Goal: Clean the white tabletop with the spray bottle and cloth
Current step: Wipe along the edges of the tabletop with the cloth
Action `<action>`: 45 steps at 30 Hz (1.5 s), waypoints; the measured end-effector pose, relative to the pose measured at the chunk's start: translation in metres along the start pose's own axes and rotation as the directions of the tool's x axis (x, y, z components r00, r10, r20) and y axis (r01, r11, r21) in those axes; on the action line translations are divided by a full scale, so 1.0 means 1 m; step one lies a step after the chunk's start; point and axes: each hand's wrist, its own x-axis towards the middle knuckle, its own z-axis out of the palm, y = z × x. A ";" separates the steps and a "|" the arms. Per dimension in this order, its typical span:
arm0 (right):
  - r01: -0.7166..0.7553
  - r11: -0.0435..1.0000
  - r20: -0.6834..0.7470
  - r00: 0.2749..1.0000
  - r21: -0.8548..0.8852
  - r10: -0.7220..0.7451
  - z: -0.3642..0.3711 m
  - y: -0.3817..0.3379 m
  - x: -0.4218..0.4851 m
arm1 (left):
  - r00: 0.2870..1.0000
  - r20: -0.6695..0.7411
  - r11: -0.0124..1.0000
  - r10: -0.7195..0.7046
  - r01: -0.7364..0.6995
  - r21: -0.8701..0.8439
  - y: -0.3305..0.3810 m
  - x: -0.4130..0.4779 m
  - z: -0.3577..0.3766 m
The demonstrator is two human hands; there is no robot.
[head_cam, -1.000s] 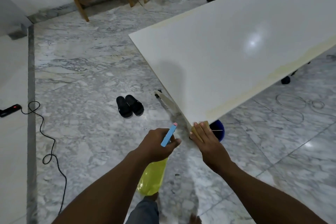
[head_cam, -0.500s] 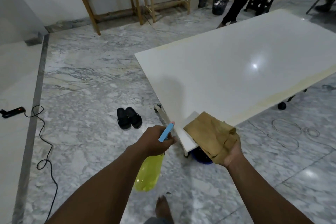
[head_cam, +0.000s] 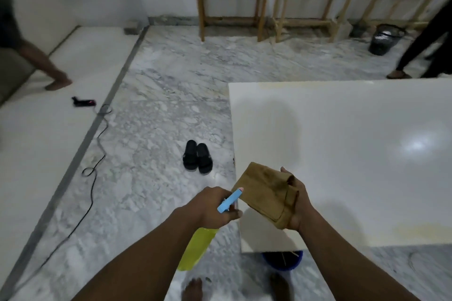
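The white table fills the right side, its near left corner lying just under both hands. Held above that corner is the folded brown cloth, gripped in the right hand and, as far as I can tell, clear of the surface. The left hand is wrapped round the neck of the yellow spray bottle (blue nozzle aimed towards the cloth). I'd turn the nozzle onto bare tabletop, mist lightly, then wipe in long overlapping strokes, working hardest on the yellowish stain along the near edge.
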 end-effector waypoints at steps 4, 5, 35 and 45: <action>-0.134 0.957 0.092 0.983 -0.258 0.162 0.003 -0.028 0.026 | 0.977 -0.147 0.986 -0.152 0.141 -0.087 0.014 -0.006 0.029; -0.160 0.935 0.118 0.971 -0.317 0.206 0.002 -0.034 0.030 | 0.964 -0.169 0.976 -0.203 0.185 -0.118 0.020 -0.009 0.039; 0.210 0.049 0.215 0.941 -0.976 0.262 -0.048 -0.087 -0.023 | 0.495 -0.440 0.632 -0.749 0.337 -0.697 0.201 -0.118 0.307; 0.769 -0.635 0.637 0.458 0.066 0.620 -0.104 0.007 0.083 | 0.332 -0.365 0.471 -0.870 0.340 -0.814 0.223 -0.088 0.357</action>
